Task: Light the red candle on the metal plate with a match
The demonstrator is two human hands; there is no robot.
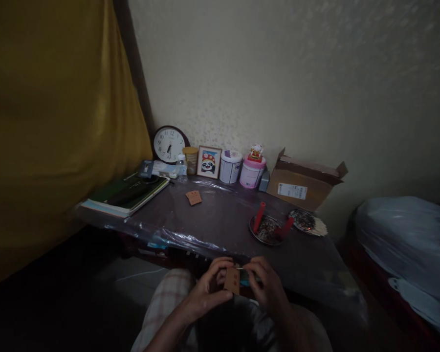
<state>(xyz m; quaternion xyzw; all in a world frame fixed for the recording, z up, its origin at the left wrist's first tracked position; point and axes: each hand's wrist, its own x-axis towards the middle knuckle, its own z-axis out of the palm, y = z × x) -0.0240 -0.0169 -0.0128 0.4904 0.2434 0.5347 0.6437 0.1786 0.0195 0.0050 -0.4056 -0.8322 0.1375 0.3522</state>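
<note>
My left hand [209, 288] and my right hand [266, 286] meet over my lap at the near edge of the dark table [220, 220]. Together they pinch a small brown card tag [232, 280], which hangs between the fingers. Something thin, perhaps a string or wire, shows at the tag's top by my right fingers. Another brown tag [193, 197] lies flat on the table farther back. A round metal dish [267, 230] with two red sticks [258, 216] leaning in it stands just beyond my hands.
Along the wall stand a clock [169, 143], a framed picture [209, 162], two tins [230, 166], a pink tub [252, 171] and an open cardboard box [303, 182]. Books [126, 195] lie at left by a yellow curtain [51, 122]. A plastic-covered bundle [407, 239] sits at right.
</note>
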